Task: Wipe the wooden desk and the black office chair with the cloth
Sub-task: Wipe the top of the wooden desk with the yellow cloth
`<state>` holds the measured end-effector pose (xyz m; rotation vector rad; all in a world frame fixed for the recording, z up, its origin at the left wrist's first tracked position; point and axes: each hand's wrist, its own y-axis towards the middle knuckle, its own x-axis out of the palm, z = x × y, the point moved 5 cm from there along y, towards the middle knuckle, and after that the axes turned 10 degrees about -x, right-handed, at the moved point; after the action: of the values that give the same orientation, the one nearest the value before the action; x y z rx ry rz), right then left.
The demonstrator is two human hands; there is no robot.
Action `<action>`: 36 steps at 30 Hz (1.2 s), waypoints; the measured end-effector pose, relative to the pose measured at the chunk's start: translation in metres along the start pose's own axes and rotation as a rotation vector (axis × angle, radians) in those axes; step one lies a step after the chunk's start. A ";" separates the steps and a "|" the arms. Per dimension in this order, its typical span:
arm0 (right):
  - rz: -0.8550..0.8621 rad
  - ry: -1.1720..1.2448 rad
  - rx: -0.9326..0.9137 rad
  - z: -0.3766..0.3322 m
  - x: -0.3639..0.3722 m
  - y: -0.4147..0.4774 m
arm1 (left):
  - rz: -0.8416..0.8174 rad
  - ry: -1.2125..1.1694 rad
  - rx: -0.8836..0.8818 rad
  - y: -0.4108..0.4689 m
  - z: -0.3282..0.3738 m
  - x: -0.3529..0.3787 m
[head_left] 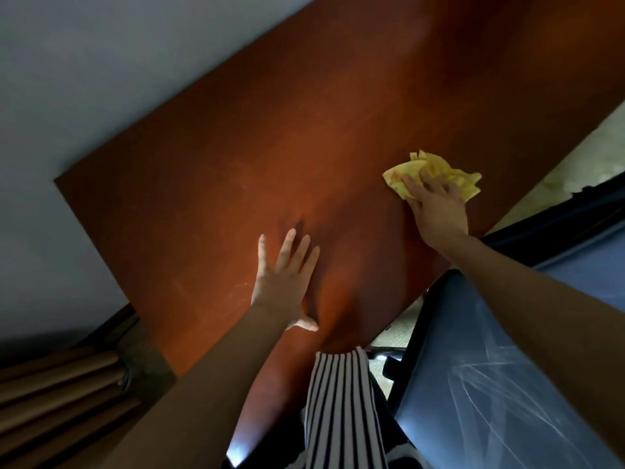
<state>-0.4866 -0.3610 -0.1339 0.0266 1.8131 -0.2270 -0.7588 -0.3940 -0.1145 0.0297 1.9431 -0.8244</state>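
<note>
Two surfaces are mine to clean, and only the bigger one is under my hands now. I see the wooden desk (236, 164) running from near left to far right, with faint pale streaks by its near left part. The black office chair (490, 384) sits at the near right, its back close to the desk edge and marked with whitish scratches or smears; I judge it not yet wiped.

My left hand (282, 282) lies flat on the desk, fingers straight and slightly spread, bracing me. If I lean hard on it, I may leave fresh prints on the wood.

My right hand (436, 206) presses the yellow cloth (436, 172) down near the desk's right edge, fingers laid over its crumpled folds. Bunched like that, it touches little wood, so I risk missed strips, and a stroke rightward could drag it off the edge.
</note>
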 end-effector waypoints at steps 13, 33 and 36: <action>0.018 -0.095 0.023 -0.103 0.043 -0.119 | 0.164 -0.086 0.073 -0.076 -0.041 0.052; -0.138 -0.225 -0.907 -0.318 0.113 -0.287 | -0.099 -0.325 -0.224 -0.178 -0.132 0.175; -0.169 -0.203 -1.100 -0.316 0.110 -0.278 | -0.129 -0.384 -0.329 -0.187 -0.131 0.183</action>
<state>-0.8554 -0.5913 -0.1265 -0.8870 1.5292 0.6430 -1.0216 -0.5222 -0.1235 -0.4246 1.7012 -0.5360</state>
